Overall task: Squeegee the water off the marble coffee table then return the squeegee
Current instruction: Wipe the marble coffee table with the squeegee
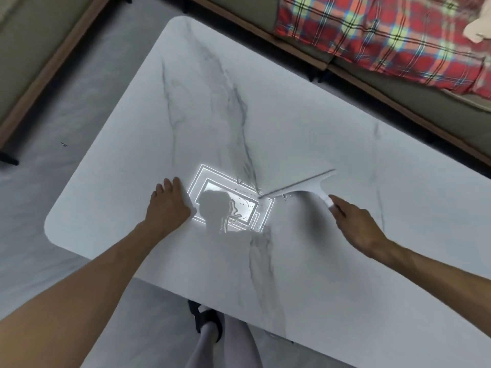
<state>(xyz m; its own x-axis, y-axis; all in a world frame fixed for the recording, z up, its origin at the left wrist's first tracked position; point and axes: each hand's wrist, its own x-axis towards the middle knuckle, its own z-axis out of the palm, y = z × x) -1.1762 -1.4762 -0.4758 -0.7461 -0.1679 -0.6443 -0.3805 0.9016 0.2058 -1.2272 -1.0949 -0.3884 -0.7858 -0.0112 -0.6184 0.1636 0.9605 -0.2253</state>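
Squeegee [305, 185]: we judge it light and stiff, with a flexible blade. Our right hand [357, 225] curls its fingers round the short handle. Our left hand [170, 205] lies flat on the table [265, 102], fingers together.

Ceiling-light glare on the marble table [292, 123]; head shadow inside it; soft blur; wide-angle bending at edges

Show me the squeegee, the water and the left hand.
squeegee [301, 185]: head view, middle of the blade.
water [233, 208]: head view, on the wet squiggle.
left hand [170, 205]: head view, back of the hand.
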